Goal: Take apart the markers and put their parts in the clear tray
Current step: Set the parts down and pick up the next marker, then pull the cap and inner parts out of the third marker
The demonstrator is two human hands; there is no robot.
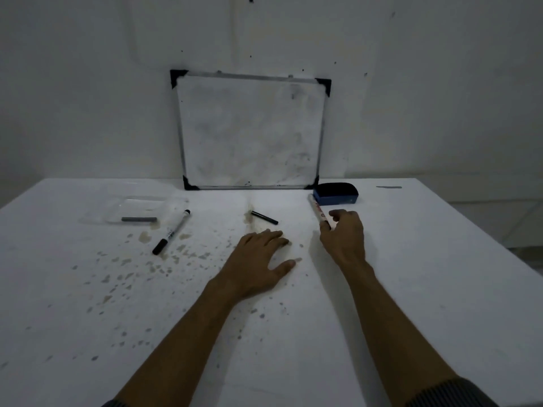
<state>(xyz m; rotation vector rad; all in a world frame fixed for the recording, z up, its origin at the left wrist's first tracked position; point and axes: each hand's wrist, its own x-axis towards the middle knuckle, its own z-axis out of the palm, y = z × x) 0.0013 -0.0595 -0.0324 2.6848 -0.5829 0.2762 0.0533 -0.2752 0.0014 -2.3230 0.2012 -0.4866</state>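
Observation:
A clear tray sits at the far left of the table with a grey rod-like marker part in it. A white marker with a black cap lies just right of the tray. A small black marker part lies in the middle. A white marker barrel with red print lies to the right, and my right hand has its fingertips on the barrel's near end. My left hand rests flat on the table, fingers spread, holding nothing.
A small whiteboard leans against the wall at the back of the white, stained table. A blue eraser lies by its right corner, just behind the barrel. A thin grey strip lies at the far right.

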